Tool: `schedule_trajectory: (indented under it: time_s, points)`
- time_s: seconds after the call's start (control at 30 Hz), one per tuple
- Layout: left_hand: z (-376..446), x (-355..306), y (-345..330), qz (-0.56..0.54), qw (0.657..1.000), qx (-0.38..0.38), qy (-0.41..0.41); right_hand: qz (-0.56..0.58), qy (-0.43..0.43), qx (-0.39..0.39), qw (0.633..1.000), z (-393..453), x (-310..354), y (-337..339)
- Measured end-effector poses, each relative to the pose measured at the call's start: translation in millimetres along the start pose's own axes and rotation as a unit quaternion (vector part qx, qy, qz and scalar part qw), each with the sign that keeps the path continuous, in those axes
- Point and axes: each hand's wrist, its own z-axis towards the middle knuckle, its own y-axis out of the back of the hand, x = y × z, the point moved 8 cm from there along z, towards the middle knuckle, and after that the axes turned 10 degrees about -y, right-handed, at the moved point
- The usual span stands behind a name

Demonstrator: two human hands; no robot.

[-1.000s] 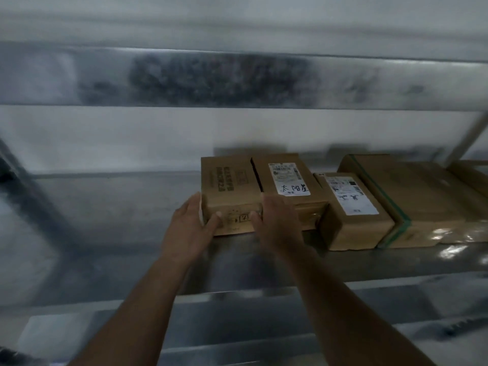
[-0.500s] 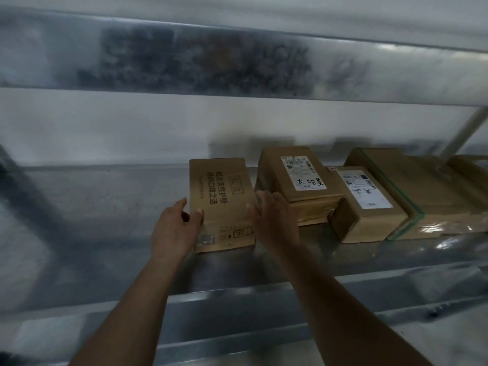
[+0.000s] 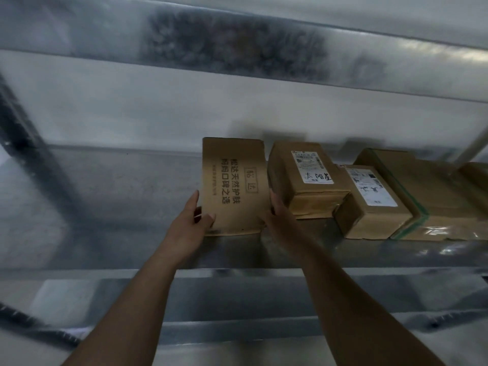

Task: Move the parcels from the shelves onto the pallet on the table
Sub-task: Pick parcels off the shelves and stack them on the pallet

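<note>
Cardboard parcel with printed Chinese characters [image 3: 232, 186] stands tipped up on the metal shelf [image 3: 118, 196], its broad printed face turned toward the camera and its lower edge resting on the shelf surface near the front. The left hand [image 3: 188, 228] grips its lower left corner, thumb laid over the printed face and fingers reaching behind the left edge. The right hand [image 3: 282, 220] holds the lower right edge, its fingers pressed along the side that faces the neighbouring box; how far they curl behind the carton is hard to tell in the dim, slightly blurred view. Just to the right stands a brown box with a white label and handwritten marks [image 3: 306, 178], very close to the held parcel, whether touching or not cannot be told. Against that box's right side sits a smaller labelled box [image 3: 369, 204], set a little nearer the shelf front. Further right lies a larger flat carton with green tape [image 3: 422, 196] along its near edge, and beyond it, at the frame's right border, part of another brown parcel [image 3: 475, 173]. An upper shelf beam [image 3: 237, 43] crosses the top of the view, and a dark upright post [image 3: 23, 133] slants down the left side.
</note>
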Motion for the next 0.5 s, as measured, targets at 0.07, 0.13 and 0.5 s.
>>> schedule_trajectory:
  time_s: [0.07, 0.13, 0.5]
  points:
    - [-10, -4, -3, -0.002, 1.0, 0.003, -0.013, 0.006, 0.029, 0.009, 1.0, -7, 0, 0]
    - [-22, -6, -6, -0.004, 1.0, 0.0, -0.023, 0.009, 0.046, 0.017, 0.999, -17, 0, 0]
    - [-100, -30, -23, 0.006, 0.996, -0.03, -0.089, 0.027, 0.071, 0.025, 0.997, -98, -18, 25]
